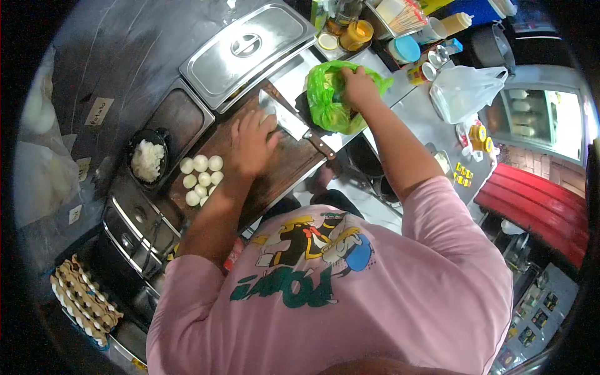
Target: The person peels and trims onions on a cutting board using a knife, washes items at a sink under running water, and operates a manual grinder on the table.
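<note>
My left hand (251,142) rests over the dark wooden cutting board (284,167), fingers apart. A small pale patch shows at its fingertips; I cannot make out what it is. Just right of it, a large knife (287,119) lies with its broad blade pointing away and its brown riveted handle toward me. My right hand (356,87) reaches into a bright green plastic bag (328,109); its fingers are mostly hidden by the bag. Several white, round, peeled pieces (200,164) sit grouped on the board, partly behind my left forearm.
A black bowl (149,156) of chopped white bits stands at the left. Beyond the board is a lidded steel pan (247,47). Jars (356,34) and a white plastic bag (465,94) stand at the right. An egg tray (84,300) is at lower left.
</note>
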